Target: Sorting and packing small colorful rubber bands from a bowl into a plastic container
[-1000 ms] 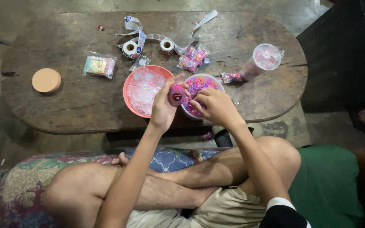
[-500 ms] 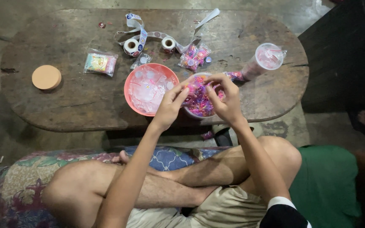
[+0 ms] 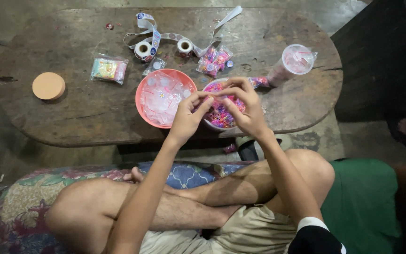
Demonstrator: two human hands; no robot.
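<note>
A tiny, light, slippery bead, hardly visible, was pinched between the fingertips of the left hand (image 3: 187,117) and right hand (image 3: 245,109) over the bead bowl (image 3: 219,117) near the tabletop's (image 3: 81,108) front edge; fingertip pinching was judged best.

Small clear packet (image 3: 109,68), pastel contents, lies flat on the table's left part, right of a round tan disc (image 3: 48,86). Two sticker-label rolls (image 3: 143,49) and (image 3: 184,46) stand far centre, white with blue dots, strips trailing. Tiny clear bag (image 3: 155,65) just near the left roll. Cluster of small clear packets (image 3: 214,60), pink and multicoloured inside, right of the rolls. One more pink packet (image 3: 258,82) beside a clear lidded cup (image 3: 291,64).
</note>
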